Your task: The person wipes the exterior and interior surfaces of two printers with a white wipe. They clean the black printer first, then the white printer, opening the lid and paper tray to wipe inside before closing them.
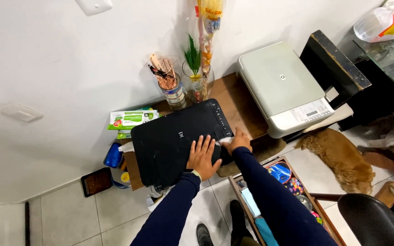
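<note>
A black printer sits on a low wooden shelf against the white wall. My left hand lies flat on the printer's lid near its front right corner, fingers spread. My right hand is closed on a white wipe and presses it against the printer's right edge, by the row of buttons. Both arms wear dark blue sleeves.
A white printer stands to the right on the same shelf. A can of copper items, a glass vase and wipe packs sit behind. An open drawer, a brown dog and a black chair are at right.
</note>
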